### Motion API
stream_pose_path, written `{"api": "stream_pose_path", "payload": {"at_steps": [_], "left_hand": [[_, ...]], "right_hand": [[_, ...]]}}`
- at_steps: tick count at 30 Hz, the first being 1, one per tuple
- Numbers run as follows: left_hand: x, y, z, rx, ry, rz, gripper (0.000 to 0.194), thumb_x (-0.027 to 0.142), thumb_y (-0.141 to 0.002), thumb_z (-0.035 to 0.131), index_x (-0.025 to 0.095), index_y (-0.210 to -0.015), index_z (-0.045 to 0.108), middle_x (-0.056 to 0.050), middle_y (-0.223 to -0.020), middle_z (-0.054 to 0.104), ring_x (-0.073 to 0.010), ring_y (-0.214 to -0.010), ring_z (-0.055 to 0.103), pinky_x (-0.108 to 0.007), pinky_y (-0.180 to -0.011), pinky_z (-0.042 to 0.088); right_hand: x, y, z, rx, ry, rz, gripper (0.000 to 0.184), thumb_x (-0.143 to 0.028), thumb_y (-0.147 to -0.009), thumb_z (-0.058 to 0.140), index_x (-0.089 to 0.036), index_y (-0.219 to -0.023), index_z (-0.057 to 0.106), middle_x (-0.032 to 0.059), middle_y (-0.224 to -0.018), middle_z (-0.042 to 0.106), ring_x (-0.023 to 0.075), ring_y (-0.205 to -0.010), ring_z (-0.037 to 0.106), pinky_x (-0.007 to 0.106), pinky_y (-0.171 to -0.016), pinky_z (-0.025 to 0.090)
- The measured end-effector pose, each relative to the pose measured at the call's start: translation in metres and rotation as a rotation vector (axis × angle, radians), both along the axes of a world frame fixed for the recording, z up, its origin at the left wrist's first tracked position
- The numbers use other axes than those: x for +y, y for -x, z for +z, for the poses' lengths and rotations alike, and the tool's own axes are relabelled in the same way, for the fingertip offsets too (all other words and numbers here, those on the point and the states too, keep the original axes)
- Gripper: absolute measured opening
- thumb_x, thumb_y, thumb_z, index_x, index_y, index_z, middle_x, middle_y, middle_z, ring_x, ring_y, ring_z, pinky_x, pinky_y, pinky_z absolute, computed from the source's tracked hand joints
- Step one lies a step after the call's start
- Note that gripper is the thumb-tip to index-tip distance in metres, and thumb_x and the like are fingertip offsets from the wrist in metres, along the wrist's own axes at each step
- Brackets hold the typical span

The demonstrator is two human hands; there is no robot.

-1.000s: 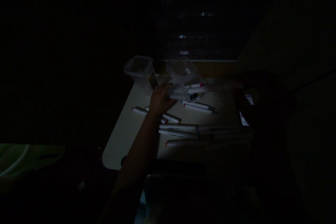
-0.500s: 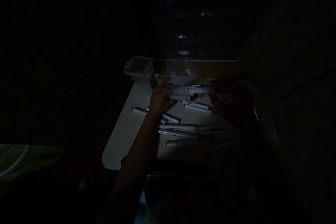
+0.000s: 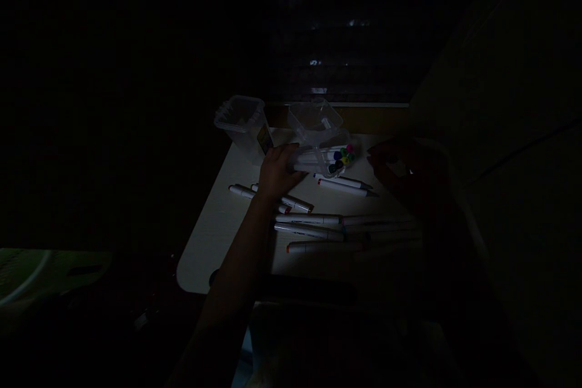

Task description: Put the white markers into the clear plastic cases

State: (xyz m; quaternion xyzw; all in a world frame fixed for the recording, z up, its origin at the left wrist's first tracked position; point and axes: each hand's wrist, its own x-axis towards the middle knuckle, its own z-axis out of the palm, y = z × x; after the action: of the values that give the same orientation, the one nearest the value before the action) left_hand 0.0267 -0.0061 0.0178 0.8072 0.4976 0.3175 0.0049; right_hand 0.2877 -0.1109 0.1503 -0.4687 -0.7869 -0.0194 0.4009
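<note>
My left hand is wrapped round the base end of a clear plastic container, which lies on its side with its mouth to the right. Several white markers are inside, their coloured caps showing at the mouth: pink, green, purple, yellow and black. The container's clear lid stands open behind it. To the right of the mouth is my right hand, dark in shadow, thumb and fingers apart in a curve with nothing visible between them. Two markers lie just in front of the container.
A second clear container with a label stands upright at the back left of the white table. More white markers lie across the table before me, and two lie partly behind my left forearm. The room is very dark.
The marker that my right hand held at the container's mouth is now inside among the others. My right hand has let go and drawn back slightly to the right. My left hand stays in place.
</note>
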Motion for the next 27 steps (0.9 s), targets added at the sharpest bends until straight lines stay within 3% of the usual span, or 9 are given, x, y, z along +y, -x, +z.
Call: {"api": "stream_pose_path", "payload": {"at_steps": [5,8,10,16,27], "left_hand": [[0.001,0.0,-0.001,-0.003,-0.02,-0.009,0.07,0.045,-0.071,0.074,0.022,-0.133,0.05,-0.011,-0.129,0.059,-0.0312,-0.116,0.054,-0.044,-0.099,0.044],[0.001,0.0,-0.001,-0.002,-0.021,-0.006,0.07,0.045,-0.07,0.074,0.022,-0.132,0.05,-0.01,-0.128,0.06,-0.0309,-0.115,0.055,-0.044,-0.099,0.044],[0.001,0.0,-0.001,-0.001,-0.019,-0.005,0.069,0.045,-0.071,0.074,0.023,-0.132,0.051,-0.01,-0.128,0.06,-0.0307,-0.115,0.055,-0.044,-0.099,0.044],[0.0,-0.001,0.001,0.004,-0.007,-0.004,0.07,0.046,-0.073,0.072,0.023,-0.134,0.048,-0.01,-0.129,0.059,-0.0311,-0.117,0.054,-0.044,-0.099,0.044],[0.001,0.0,-0.001,-0.002,-0.015,-0.019,0.069,0.043,-0.071,0.073,0.022,-0.133,0.05,-0.011,-0.129,0.06,-0.0312,-0.115,0.054,-0.044,-0.099,0.044]], "right_hand": [[0.002,-0.002,-0.008,-0.186,0.404,0.023,0.022,-0.029,-0.088,0.054,-0.019,-0.101,0.069,0.0053,-0.095,0.073,0.018,-0.086,0.068,0.029,-0.076,0.05],[0.006,0.003,-0.026,-0.34,0.705,0.109,0.029,-0.03,-0.086,0.055,-0.017,-0.109,0.068,0.0077,-0.103,0.072,0.0197,-0.091,0.068,0.03,-0.076,0.049],[0.009,0.01,-0.04,-0.42,0.812,0.174,0.032,-0.029,-0.085,0.056,-0.016,-0.112,0.067,0.009,-0.108,0.072,0.0198,-0.092,0.067,0.029,-0.077,0.049],[0.012,0.032,-0.067,-0.676,0.85,0.225,0.024,-0.028,-0.081,0.061,-0.019,-0.101,0.07,0.0078,-0.099,0.072,0.0214,-0.09,0.066,0.029,-0.075,0.049],[0.011,0.043,-0.077,-0.755,0.824,0.244,0.017,-0.02,-0.077,0.062,-0.016,-0.091,0.071,0.0112,-0.097,0.071,0.0232,-0.089,0.065,0.03,-0.074,0.048]]}}
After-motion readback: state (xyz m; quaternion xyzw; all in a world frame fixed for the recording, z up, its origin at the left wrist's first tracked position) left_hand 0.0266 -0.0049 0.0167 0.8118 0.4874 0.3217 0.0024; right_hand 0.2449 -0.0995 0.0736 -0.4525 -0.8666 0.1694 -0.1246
